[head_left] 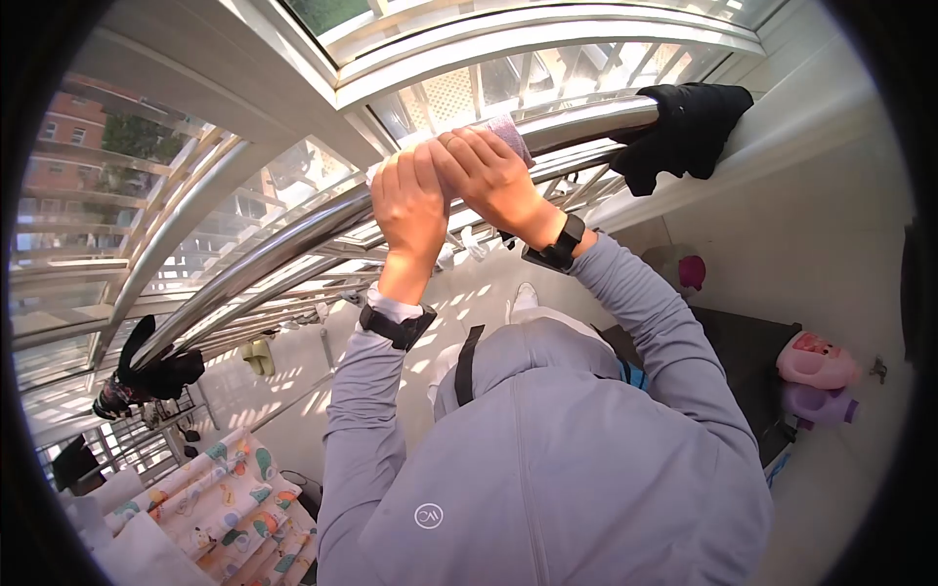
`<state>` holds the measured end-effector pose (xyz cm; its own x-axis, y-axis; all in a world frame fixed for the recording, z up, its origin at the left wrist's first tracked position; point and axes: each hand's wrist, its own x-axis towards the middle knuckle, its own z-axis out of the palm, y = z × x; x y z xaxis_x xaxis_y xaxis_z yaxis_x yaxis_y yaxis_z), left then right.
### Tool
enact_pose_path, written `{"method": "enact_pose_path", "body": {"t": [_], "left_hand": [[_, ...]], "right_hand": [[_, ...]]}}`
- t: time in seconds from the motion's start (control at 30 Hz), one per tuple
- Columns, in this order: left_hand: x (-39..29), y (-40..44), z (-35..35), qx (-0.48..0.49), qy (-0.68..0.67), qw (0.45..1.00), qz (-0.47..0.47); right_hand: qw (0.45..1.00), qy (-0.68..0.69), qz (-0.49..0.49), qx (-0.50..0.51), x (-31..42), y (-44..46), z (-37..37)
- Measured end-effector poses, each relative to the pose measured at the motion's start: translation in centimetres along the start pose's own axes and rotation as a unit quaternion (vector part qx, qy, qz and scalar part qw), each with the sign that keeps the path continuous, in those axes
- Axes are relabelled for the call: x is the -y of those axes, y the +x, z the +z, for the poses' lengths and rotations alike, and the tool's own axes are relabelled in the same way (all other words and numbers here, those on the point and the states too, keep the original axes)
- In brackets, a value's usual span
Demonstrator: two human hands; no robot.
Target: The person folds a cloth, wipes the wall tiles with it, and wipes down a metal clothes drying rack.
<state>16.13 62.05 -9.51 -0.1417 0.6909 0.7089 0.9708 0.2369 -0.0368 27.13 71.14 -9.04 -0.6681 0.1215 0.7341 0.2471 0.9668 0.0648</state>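
Note:
Both my hands are up in front of me at a shiny metal rail (293,234). A light, pinkish-grey cloth (510,135) is wrapped over the rail, and a bit of it shows beyond my fingers. My left hand (408,200) is closed around the cloth and rail, knuckles up. Right beside it and touching it, my right hand (489,181) is also closed over the cloth. My palms and thumbs are hidden. Each wrist has a black band with a dark device.
Black clothing (684,127) hangs on the rail's right end; more dark clothing (161,376) hangs at left. Window frames (337,93) rise behind the rail. Patterned fabric (234,508) lies lower left, green slippers (259,357) on the floor. Pink (816,359) and purple bottles (816,403) stand at right.

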Motion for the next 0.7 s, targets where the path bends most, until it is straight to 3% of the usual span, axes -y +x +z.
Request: {"method": "enact_pose_path", "body": {"t": [0.07,0.23,0.43,0.6,0.7], "left_hand": [[-2.5,1.4,0.7,0.044,-0.037,0.998,-0.011],[-8.3,4.0,3.2,0.066,0.002,0.998,0.0],[-14.2,7.3,6.3,0.028,-0.036,0.996,0.071],[-15.3,7.4,6.4,-0.004,-0.059,0.993,0.106],[-14.8,5.1,5.4,0.014,-0.157,0.979,0.129]], "right_hand": [[0.999,0.039,0.029,0.014,-2.2,-1.0,-1.0],[0.998,-0.046,0.038,-0.02,-8.0,-4.1,-2.1],[0.986,-0.069,0.126,-0.079,-12.6,-9.2,-2.7],[0.974,-0.101,0.15,-0.139,-12.9,-11.3,-1.3],[0.969,-0.093,0.179,-0.141,-11.1,-13.0,-0.5]]}}
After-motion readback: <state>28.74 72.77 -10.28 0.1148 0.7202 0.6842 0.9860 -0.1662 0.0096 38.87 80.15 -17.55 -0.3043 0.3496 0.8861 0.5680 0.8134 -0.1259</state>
